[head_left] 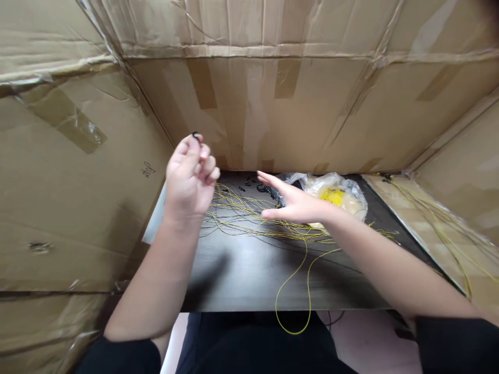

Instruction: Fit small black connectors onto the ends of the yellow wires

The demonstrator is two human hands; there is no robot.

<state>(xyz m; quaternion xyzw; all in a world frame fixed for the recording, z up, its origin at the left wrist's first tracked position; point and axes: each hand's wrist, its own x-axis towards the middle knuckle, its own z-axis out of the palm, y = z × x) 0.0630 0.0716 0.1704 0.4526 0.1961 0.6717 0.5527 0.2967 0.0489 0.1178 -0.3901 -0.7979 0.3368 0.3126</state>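
Raised at the left, my left hand (192,174) is closed, with a small black piece (195,135) pinched between thumb and fingertips; its exact kind is too small to tell. My right hand (294,201) hovers over the table with fingers stretched out and nothing in it. Below and between the hands run many thin yellow wires (241,221), mixed with some black ones. One yellow wire loop (293,332) hangs past the table's front edge. Small black parts (262,188) lie scattered behind the wires, near my right fingertips.
A clear plastic bag (356,200) with yellow pieces (332,196) sits at the back right of the dark table (241,280). Cardboard walls (249,114) enclose the back and both sides. More yellow wires (440,228) lie on cardboard at the right.
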